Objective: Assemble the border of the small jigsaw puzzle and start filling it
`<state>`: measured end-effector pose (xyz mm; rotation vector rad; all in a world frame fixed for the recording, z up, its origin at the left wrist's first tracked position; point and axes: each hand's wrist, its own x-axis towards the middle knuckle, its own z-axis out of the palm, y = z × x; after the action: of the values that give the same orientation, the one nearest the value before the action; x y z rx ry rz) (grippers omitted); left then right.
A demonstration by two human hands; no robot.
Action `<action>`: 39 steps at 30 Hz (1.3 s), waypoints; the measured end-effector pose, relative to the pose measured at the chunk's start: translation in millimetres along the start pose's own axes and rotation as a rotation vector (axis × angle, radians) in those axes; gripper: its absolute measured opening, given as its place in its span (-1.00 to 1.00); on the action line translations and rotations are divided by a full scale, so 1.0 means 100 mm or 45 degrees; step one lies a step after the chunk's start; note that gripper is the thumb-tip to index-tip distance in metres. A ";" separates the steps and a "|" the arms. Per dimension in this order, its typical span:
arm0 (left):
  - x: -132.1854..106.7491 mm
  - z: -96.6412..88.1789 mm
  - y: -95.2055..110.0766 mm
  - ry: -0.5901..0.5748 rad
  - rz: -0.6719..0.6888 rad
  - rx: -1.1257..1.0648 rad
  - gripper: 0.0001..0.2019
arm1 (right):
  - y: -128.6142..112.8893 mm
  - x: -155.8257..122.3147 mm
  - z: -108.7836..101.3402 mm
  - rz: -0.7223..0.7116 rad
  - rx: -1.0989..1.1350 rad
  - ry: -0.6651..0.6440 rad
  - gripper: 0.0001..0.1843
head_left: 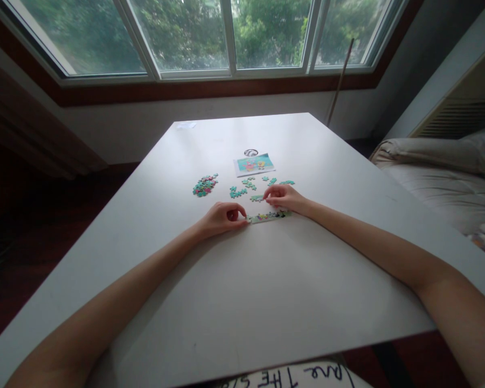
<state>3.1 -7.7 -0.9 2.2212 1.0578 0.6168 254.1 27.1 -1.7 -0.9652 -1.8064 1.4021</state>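
at the near edge of a white table lies a sheet with black handwriting, only partly in view. two bare forearms reach forward across the tabletop. the left hand rests on the table, loosely curled, its fingertips touching the left end of a short joined strip of puzzle pieces; whether it pinches the strip cannot be told. the strip lies flat between the two hands. the right hand sits just beyond the strip's right end, fingers bent down, tips on a small teal piece; a firm grip cannot be made out. just beyond both hands are scattered loose teal pieces. further left of the left hand is a small pile of teal and pink pieces. beyond the right hand lies a picture card, then a small dark ring. far off, a window shows green trees.
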 end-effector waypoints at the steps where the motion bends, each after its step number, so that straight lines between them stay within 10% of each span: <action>1: 0.00 0.00 0.00 0.000 0.002 0.007 -0.80 | 0.00 0.00 0.01 -0.019 -0.087 -0.055 -0.72; 12: 0.02 0.00 0.00 -0.009 0.048 0.047 -0.79 | 0.01 -0.03 0.03 -0.432 -0.585 -0.201 -0.79; 39: 0.03 -0.01 0.03 -0.022 0.094 0.124 -0.75 | -0.01 -0.04 0.03 -0.419 -0.621 -0.187 -0.76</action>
<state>5.7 -6.8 2.0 2.3548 1.0204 0.5882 253.7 22.3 -2.0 -0.7555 -2.3554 0.8648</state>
